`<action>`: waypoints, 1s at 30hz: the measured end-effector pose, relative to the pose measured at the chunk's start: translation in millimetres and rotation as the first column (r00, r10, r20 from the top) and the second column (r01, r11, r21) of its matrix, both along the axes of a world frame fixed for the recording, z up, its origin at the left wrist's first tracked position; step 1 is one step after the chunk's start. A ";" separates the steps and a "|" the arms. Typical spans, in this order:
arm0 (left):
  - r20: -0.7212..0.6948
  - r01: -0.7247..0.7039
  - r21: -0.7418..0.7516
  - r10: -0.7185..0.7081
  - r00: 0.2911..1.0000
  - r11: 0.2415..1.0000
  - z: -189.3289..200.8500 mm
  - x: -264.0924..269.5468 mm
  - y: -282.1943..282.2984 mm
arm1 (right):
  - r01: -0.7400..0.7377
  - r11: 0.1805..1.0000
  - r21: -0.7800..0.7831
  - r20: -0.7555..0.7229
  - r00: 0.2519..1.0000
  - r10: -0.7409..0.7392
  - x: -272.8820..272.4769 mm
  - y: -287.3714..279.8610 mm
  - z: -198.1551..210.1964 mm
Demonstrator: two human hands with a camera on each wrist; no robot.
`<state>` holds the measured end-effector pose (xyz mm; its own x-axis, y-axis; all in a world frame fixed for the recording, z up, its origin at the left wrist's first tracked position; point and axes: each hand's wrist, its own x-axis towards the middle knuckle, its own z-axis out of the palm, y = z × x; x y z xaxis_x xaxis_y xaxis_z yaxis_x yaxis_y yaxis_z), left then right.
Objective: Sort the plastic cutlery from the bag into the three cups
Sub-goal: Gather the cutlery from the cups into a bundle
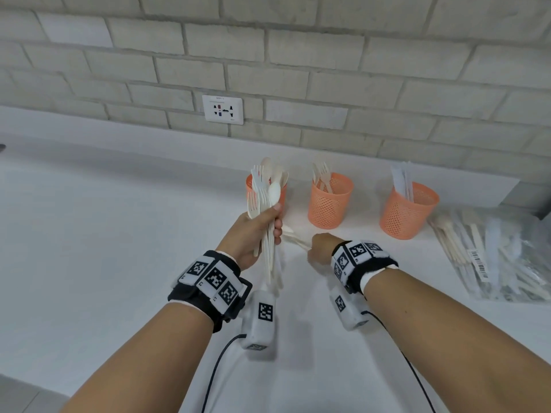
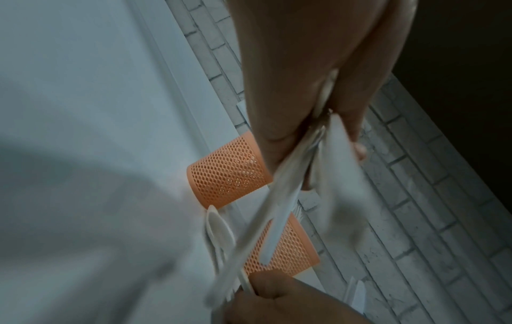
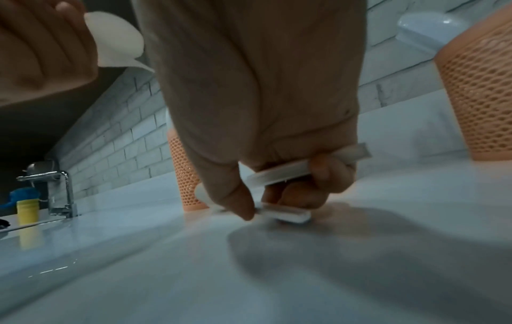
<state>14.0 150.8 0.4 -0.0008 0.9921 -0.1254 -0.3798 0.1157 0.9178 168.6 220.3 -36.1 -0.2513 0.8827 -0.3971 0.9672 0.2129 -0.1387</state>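
My left hand (image 1: 275, 225) grips an upright bundle of white forks and spoons (image 1: 264, 192), held in front of the left orange mesh cup (image 1: 250, 182), which holds spoons. The middle cup (image 1: 329, 201) holds forks and the right cup (image 1: 408, 210) holds knives. My right hand (image 1: 313, 248) is low on the counter, its fingers (image 3: 324, 168) curled round white cutlery handles (image 3: 279, 175); their spoon ends (image 1: 290, 231) point toward the left hand. Another white piece (image 3: 288, 214) lies on the counter under the thumb. The clear bag (image 1: 492, 257) with several more pieces lies at the right.
A white counter (image 1: 119, 234) runs along a grey brick wall with a socket (image 1: 223, 109). Far to the left stand a chrome tap (image 3: 59, 188) and a yellow bottle (image 3: 27, 212). Wrist-camera cables trail toward me between my forearms.
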 end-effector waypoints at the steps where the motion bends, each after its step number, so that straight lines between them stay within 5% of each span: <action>1: 0.009 -0.010 -0.004 0.010 1.000 1.000 -0.6 0.4 0.4 | -0.022 1.000 -0.018 -0.003 1.000 0.022 1.6 -1.4 3.2; 5: 0.026 -0.057 -0.031 0.058 0.998 0.998 -2.6 6.0 3.6 | -0.085 0.991 -0.107 -0.112 0.991 0.073 10.2 -12.9 18.9; 8: 0.011 -0.071 -0.052 0.072 0.997 0.996 -6.5 11.7 5.9 | -0.060 0.971 -0.230 -0.365 0.931 -0.029 24.1 -25.4 28.0; 11: -0.017 -0.088 -0.055 0.087 0.996 0.995 -8.7 24.4 6.8 | 0.026 0.918 -0.396 -0.721 0.610 -0.329 35.7 -36.4 34.3; 13: -0.023 -0.096 -0.034 0.095 0.995 0.995 -8.8 36.4 7.1 | 0.014 0.888 -0.459 -0.819 0.381 -0.429 39.9 -41.0 39.9; 14: -0.015 -0.072 -0.012 0.071 0.997 0.997 -8.2 42.8 7.3 | -0.012 0.884 -0.467 -0.836 0.333 -0.437 40.6 -43.5 43.5; 17: -0.020 0.041 0.042 -0.040 0.999 0.998 -4.0 59.0 5.7 | -0.076 0.877 -0.474 -0.831 0.369 -0.417 39.9 -51.2 49.5; 21: 0.056 0.066 0.053 -0.069 0.996 0.996 -0.2 71.0 7.2 | -0.012 0.895 -0.447 -0.753 0.544 -0.369 42.0 -55.5 50.6; 24: 0.102 0.033 0.041 -0.037 0.994 0.999 1.9 75.4 10.4 | 0.042 0.978 -0.206 -0.699 0.693 -0.177 50.0 -54.8 48.1; 27: 0.073 -0.032 0.044 0.029 0.997 0.999 3.5 82.8 12.3 | 0.227 0.967 0.120 -0.810 0.585 -0.037 57.6 -53.7 48.4; 30: -0.141 -0.075 0.154 0.097 0.985 0.985 4.0 94.1 11.2 | 0.344 0.887 0.307 -0.887 0.441 0.136 58.9 -53.5 57.8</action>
